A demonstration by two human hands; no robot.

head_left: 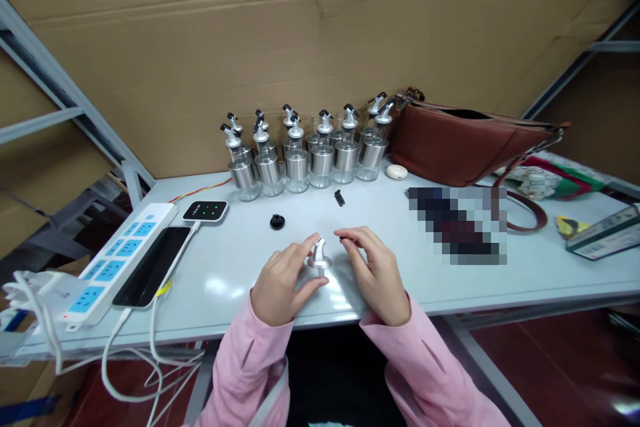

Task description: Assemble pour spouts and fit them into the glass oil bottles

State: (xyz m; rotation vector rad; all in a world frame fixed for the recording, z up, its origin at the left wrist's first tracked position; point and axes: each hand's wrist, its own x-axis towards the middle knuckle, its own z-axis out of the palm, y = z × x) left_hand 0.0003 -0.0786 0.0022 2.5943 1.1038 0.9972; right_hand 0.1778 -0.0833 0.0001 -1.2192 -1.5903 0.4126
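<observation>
My left hand (284,280) grips a silver pourer spout (320,259) between thumb and fingers, its nozzle pointing up. Just right of it, my right hand (374,270) is closed in a pinch; a small dark piece (343,237) shows at its fingertips, too small to make out fully. A black round stopper (277,221) lies on the table beyond my left hand. Farther up, a small black clip-like part (339,197) rests by itself. Several glass bottles with steel bands (297,164) stand in rows at the back, topped with silver spouts that have black flip caps.
On the left are a white power strip (113,265), a phone (153,265), a small black device (205,211) and white cables. A brown handbag (450,143), a cream oval case (397,172) and a green box (605,235) lie right. A cardboard wall (200,67) closes the back.
</observation>
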